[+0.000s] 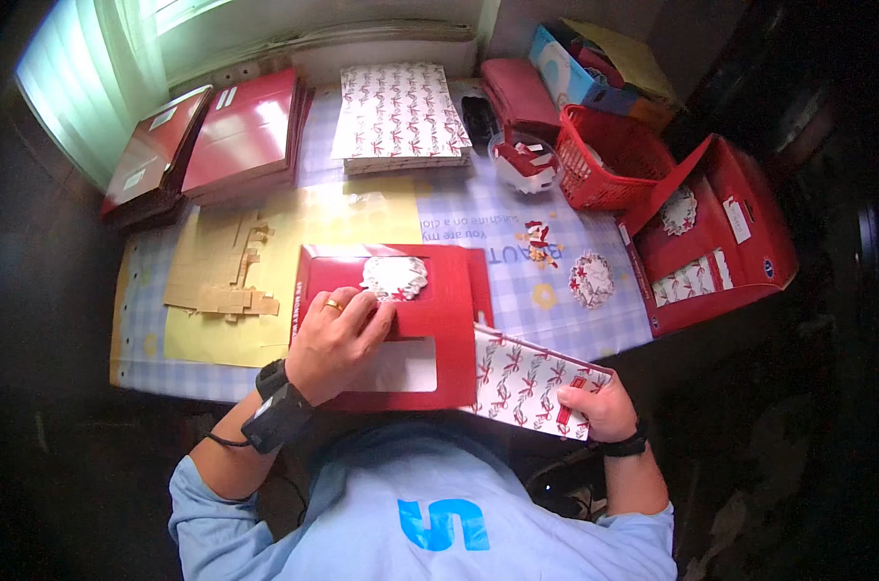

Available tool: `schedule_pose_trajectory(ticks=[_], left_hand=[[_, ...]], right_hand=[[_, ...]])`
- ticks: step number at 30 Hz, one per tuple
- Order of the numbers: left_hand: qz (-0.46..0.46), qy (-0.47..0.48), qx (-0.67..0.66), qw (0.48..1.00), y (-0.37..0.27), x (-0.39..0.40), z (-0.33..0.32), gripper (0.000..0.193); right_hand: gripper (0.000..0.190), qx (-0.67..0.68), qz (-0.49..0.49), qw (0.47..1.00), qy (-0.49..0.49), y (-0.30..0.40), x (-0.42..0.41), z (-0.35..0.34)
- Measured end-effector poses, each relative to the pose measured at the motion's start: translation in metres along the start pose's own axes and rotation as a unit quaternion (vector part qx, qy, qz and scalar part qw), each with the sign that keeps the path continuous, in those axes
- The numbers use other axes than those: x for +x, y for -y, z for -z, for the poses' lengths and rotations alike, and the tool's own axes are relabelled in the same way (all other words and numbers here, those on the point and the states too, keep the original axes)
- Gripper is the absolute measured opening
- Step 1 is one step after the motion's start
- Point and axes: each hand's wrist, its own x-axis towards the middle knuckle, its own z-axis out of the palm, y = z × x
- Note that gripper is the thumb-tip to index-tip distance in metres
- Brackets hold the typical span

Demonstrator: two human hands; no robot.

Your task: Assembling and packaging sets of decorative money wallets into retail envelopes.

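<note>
A red cardboard sleeve (454, 312) with cut-out windows lies flat before me at the table's near edge. My left hand (341, 338) rests on it, its fingertips at the lower edge of a white wreath-shaped paper cut-out (394, 278) in the upper window. To the right, my right hand (601, 408) grips the outer corner of a white patterned booklet or folder (523, 381) with a red tab, thumb on top. The inner end of this patterned piece is hidden at the sleeve's open right side. Another wreath cut-out (591, 280) lies on the tablecloth.
Red folder stacks (240, 138) stand back left, a patterned stack (403, 109) back centre. A yellow sheet (222, 338) bears tan strips. Behind right are a clear tub (524, 163), a red plastic basket (606, 185), a blue box (563, 69) and an open red packet (759, 254).
</note>
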Motion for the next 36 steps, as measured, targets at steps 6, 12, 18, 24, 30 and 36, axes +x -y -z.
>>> schedule_pose_trajectory(ticks=[6,12,18,24,30,36], left_hand=[[-0.008,-0.011,-0.11,0.994,-0.003,0.003,-0.003,0.048],[0.023,-0.025,-0.17,0.985,0.003,0.002,-0.003,0.056],[0.029,-0.037,-0.184,0.982,0.001,0.001,-0.01,0.054],[0.045,-0.053,-0.197,0.978,0.0,0.002,-0.011,0.05],[0.012,-0.001,-0.228,0.974,-0.008,0.011,-0.013,0.045],[-0.004,0.079,-0.274,0.958,0.012,0.014,0.004,0.041]], right_hand=[[0.033,0.026,-0.021,0.991,0.129,0.017,0.027,0.002],[0.033,0.035,-0.036,0.989,0.139,0.032,0.034,0.004],[0.035,0.024,-0.055,0.988,0.14,0.034,0.04,0.009],[0.035,0.021,-0.036,0.988,0.15,0.04,0.04,0.012],[0.032,0.017,-0.125,0.975,0.181,0.042,0.049,0.003],[0.035,0.077,-0.075,0.983,0.147,0.029,0.045,-0.013]])
